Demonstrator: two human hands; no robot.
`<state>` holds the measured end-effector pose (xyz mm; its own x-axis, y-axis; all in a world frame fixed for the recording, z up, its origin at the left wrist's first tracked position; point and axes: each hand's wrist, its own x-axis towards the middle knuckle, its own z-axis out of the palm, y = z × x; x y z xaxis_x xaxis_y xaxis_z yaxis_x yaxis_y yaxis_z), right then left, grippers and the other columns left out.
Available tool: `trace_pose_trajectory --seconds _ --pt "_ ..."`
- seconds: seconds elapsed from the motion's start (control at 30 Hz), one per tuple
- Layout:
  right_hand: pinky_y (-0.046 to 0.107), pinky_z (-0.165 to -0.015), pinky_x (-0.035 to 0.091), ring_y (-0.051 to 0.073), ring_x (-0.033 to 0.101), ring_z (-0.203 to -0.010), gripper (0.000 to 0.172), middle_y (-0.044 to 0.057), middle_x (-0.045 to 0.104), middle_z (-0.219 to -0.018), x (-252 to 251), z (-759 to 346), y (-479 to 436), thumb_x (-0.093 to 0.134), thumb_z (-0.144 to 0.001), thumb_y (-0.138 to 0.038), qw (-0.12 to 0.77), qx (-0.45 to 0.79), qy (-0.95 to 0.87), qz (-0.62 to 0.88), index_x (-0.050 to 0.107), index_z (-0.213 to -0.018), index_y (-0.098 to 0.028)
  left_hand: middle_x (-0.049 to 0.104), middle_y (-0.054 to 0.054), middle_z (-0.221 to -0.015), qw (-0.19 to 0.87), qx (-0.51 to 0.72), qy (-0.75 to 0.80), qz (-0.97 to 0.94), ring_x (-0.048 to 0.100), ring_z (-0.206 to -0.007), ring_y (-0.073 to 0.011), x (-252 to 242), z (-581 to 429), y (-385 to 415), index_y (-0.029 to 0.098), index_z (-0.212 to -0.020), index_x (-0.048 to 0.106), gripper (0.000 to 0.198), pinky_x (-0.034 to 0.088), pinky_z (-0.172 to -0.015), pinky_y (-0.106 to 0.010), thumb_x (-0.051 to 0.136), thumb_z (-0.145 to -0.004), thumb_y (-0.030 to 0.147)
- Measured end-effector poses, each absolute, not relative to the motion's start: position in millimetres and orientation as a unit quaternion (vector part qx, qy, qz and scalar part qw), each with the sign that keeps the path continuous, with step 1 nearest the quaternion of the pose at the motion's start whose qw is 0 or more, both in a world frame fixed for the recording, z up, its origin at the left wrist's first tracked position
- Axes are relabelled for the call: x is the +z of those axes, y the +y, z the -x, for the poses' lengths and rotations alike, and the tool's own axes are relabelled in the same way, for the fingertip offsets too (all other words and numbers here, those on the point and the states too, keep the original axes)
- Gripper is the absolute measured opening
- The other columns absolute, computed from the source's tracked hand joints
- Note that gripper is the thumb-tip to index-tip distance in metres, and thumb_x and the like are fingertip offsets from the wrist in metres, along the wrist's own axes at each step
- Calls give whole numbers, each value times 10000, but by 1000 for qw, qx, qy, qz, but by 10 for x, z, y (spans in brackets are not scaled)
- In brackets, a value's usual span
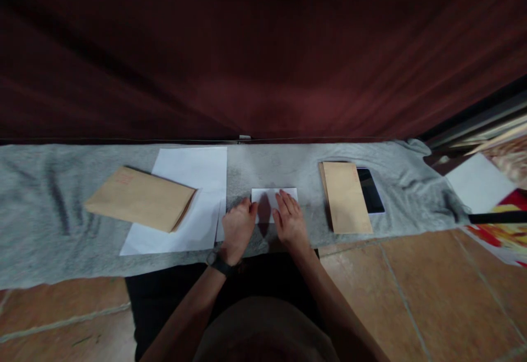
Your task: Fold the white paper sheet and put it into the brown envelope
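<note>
A small folded white paper (267, 197) lies on the grey cloth in front of me. My left hand (239, 226), with a dark watch (218, 263) on its wrist, is closed at the paper's left edge, its fingers curled and the thumb on the edge. Over the right part of the paper, my right hand (290, 220) rests flat with fingers stretched out and a little apart. Larger white sheets (181, 241) lie left of my left hand, partly under a stack of brown envelopes (142, 197).
A second stack of brown envelopes (347, 197) lies right of my hands, partly over a dark phone or tablet (370, 190). The grey cloth (280, 164) covers a narrow surface against a dark red curtain (263, 65). Tiled floor (370, 285) lies below. A white sheet (480, 183) is at far right.
</note>
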<state>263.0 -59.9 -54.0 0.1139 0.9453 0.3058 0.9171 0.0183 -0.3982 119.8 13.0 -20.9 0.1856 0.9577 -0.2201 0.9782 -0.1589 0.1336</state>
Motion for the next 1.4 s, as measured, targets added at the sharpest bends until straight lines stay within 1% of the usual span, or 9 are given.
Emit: trace_pose_trajectory --seconds 0.1,0.3,0.4,0.47,0.53,0.63,0.77,1.0,1.4 --pt "473 -1199 330 274 358 -1483 505 143 420 -1590 -575 -2488 -644 376 -1068 -321 218 45 -684 694 412 -1536 -136 771 -80 -879 131 -37 634 -762 746 -840 -249 -216 -1189 122 213 -1079 668 368 484 -670 -312 369 -1046 425" --pt "478 -1227 279 268 340 -1498 509 122 370 -1620 -592 -2439 -689 369 -1072 -318 172 41 -677 714 391 -1556 -159 754 -79 -854 119 7 630 -768 733 -815 -263 -258 -1159 117 189 -1094 648 325 525 -708 -351 403 -1034 394" --pt "479 -1226 282 266 338 -1499 508 113 373 -1619 -609 -2450 -681 361 -1069 -307 170 41 -677 715 393 -1556 -167 739 -126 -1063 108 79 574 -808 702 -1016 -269 -283 -1215 71 157 -1125 641 293 528 -890 -387 411 -1027 308" --pt "480 -1226 282 264 327 -1504 520 108 379 -1617 -634 -2453 -685 356 -1055 -264 167 43 -676 716 375 -1565 -165 673 -147 -1286 128 126 500 -847 621 -1217 -267 -318 -1288 2 142 -1238 612 337 481 -1035 -400 406 -1030 308" --pt "491 -1229 273 268 315 -1508 555 120 390 -1610 -662 -2451 -701 369 -1026 -208 160 42 -681 713 345 -1576 -143 541 -142 -1488 149 152 434 -875 478 -1401 -253 -372 -1362 -85 131 -1417 503 456 399 -1153 -411 385 -1040 361" --pt "518 -1230 261 294 301 -1510 602 159 369 -1614 -684 -2442 -734 404 -994 -175 142 24 -683 716 308 -1584 -97 383 -124 -1619 148 140 406 -891 295 -1524 -233 -462 -1417 -189 126 -1559 324 572 282 -1240 -437 308 -1055 397" --pt "525 -1221 268 300 275 -1520 609 164 293 -1646 -678 -2438 -751 399 -1015 -200 129 7 -674 728 259 -1601 -109 286 -119 -1662 124 104 407 -899 185 -1560 -227 -532 -1374 -227 106 -1604 211 657 210 -1270 -441 297 -1047 443" --pt "507 -1226 256 275 276 -1525 541 139 309 -1642 -689 -2485 -753 381 -1052 -241 133 11 -660 739 330 -1580 -137 243 -154 -1665 89 86 442 -889 143 -1567 -255 -586 -1268 -261 53 -1593 228 717 191 -1274 -462 324 -1032 490" --pt "532 -1211 268 305 376 -1476 542 153 402 -1593 -815 -2862 -886 330 -1066 -294 153 -34 -597 787 322 -1586 -141 286 -163 -1642 66 119 508 -851 204 -1551 -271 -637 -1182 -333 58 -1586 258 620 226 -1255 -505 330 -1014 289"
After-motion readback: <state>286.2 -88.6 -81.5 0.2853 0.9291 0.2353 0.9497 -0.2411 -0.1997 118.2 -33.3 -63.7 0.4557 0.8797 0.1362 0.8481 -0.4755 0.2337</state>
